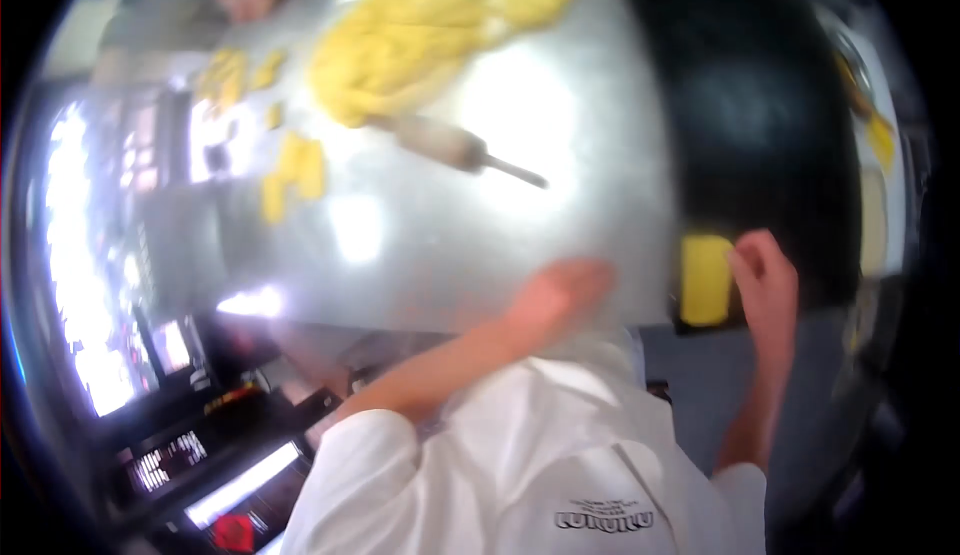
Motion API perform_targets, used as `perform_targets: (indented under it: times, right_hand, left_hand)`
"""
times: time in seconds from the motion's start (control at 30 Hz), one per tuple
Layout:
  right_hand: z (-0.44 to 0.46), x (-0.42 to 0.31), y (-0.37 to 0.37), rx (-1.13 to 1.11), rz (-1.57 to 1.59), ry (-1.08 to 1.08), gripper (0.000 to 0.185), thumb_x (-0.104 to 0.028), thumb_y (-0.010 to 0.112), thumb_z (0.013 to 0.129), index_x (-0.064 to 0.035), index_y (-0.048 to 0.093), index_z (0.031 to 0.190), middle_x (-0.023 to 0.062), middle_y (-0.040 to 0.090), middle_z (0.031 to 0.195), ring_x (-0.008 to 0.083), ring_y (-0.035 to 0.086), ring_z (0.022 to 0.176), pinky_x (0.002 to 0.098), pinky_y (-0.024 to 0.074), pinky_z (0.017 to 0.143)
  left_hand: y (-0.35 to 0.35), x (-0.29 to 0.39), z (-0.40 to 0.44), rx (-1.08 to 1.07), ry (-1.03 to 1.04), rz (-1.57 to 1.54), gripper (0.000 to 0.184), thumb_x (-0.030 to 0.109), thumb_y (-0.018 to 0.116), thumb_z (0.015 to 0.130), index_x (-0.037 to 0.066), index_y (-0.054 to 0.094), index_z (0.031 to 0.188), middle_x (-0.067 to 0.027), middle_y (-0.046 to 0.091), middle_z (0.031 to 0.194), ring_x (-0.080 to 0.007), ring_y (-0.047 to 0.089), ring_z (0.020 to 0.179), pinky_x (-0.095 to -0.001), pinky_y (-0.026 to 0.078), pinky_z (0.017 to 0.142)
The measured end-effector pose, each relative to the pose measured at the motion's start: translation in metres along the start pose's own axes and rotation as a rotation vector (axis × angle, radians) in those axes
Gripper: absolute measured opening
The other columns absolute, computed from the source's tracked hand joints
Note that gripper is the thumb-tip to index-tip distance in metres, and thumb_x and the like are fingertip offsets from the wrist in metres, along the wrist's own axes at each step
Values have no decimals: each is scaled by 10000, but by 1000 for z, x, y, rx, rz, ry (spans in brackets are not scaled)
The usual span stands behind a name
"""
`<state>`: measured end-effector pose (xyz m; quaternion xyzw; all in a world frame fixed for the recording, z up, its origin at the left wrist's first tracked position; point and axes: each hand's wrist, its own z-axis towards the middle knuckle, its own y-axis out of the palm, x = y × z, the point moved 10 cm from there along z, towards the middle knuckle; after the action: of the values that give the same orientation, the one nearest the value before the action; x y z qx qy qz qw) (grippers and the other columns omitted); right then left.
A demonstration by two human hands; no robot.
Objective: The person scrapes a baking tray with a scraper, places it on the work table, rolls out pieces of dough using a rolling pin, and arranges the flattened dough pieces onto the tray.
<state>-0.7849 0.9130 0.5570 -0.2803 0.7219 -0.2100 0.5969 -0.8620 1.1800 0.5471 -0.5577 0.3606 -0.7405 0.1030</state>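
A flat yellow dough piece [706, 280] lies at the near left corner of a black tray [765, 115]. My right hand [766, 267] is at its right edge, fingers bent together; whether they pinch the dough is not clear. Over the near edge of the metal table [600, 155] is my left hand [568, 295], smeared by motion, a short way left of the tray. A rolling pin [440, 143] rests on the table beyond it, against a large yellow dough mass [400, 40].
Small yellow dough pieces [295, 167] lie at the left of the table. Another person's hand [250, 0] shows at the far left. Beyond the tray's right side are a pale container [873, 220] and a yellow item [881, 142]. Screens [240, 485] stand at the lower left.
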Motion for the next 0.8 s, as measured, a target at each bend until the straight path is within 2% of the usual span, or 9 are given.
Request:
perform_targets:
  times: [0.1, 0.13, 0.2, 0.3, 0.47, 0.5, 0.6, 0.67, 0.8]
  right_hand:
    - [14, -78, 49, -99, 88, -73, 256, -29, 696, 898, -44, 631, 1145, 19, 599, 824, 93, 561, 771, 254, 477, 700]
    - [14, -97, 76, -185, 205, -60, 351, -47, 723, 880, -52, 629, 1219, 58, 654, 926, 140, 622, 846, 290, 509, 760]
    - [19, -140, 123, -201, -120, -332, 541, -79, 746, 862, -50, 563, 1371, 151, 668, 1196, 268, 655, 1082, 367, 511, 944]
    - [35, -167, 199, -158, -308, -541, 653, -278, 733, 878, -87, 500, 1458, 194, 577, 1381, 393, 552, 1252, 461, 415, 1087]
    - [58, -216, 292, -245, -214, -449, 738, -311, 746, 882, -31, 434, 1489, 221, 571, 1363, 398, 543, 1253, 475, 422, 1064]
    - [62, -222, 307, -234, -182, -422, 730, -307, 739, 889, -25, 431, 1488, 223, 574, 1357, 399, 545, 1250, 475, 423, 1061]
    - [62, -228, 329, -201, -186, -332, 688, -286, 721, 904, -31, 433, 1475, 228, 597, 1338, 408, 568, 1238, 463, 447, 1042]
    - [68, -216, 335, -204, -208, -203, 740, -291, 780, 857, -81, 438, 1479, 219, 607, 1359, 405, 586, 1245, 451, 478, 1023]
    - [53, -207, 326, -118, -352, -244, 742, -311, 814, 831, -108, 472, 1457, 206, 665, 1271, 402, 631, 1183, 447, 506, 971]
  left_hand:
    - [-18, -36, -26, 74, -180, -52, 258, 24, 670, 875, 36, 710, 1130, -137, 690, 1199, -349, 672, 1046, -407, 560, 901]
    - [-28, -44, -36, 114, -197, -80, 249, 31, 668, 887, 40, 709, 1133, -138, 692, 1189, -355, 670, 1036, -403, 560, 898]
    - [-44, -69, -59, 181, -329, -131, 231, 49, 666, 913, 36, 709, 1140, -141, 701, 1171, -333, 681, 1029, -387, 561, 889]
    - [-67, -134, -107, 288, -581, -247, 218, 89, 658, 954, 33, 709, 1159, -134, 717, 1140, -281, 690, 1033, -359, 551, 897]
    - [-202, -254, -198, 703, -744, -181, 286, 173, 658, 982, 25, 697, 1224, -101, 753, 1066, -117, 666, 987, -298, 531, 905]
    - [-262, -232, -186, 701, -814, -96, 281, 139, 649, 974, 23, 697, 1225, -113, 761, 1019, -126, 687, 915, -289, 540, 861]
    - [-351, -294, -191, 682, -415, 566, 394, 31, 561, 946, 51, 620, 1335, -204, 674, 1239, -342, 661, 1085, -395, 510, 973]
    - [-392, -333, -174, 535, -458, 682, 494, 7, 544, 919, 85, 550, 1407, -213, 595, 1358, -403, 567, 1225, -450, 456, 1050]
    - [-416, -387, -152, 185, -485, 784, 418, 24, 569, 896, 112, 585, 1304, -173, 617, 1219, -375, 574, 1162, -458, 474, 987]
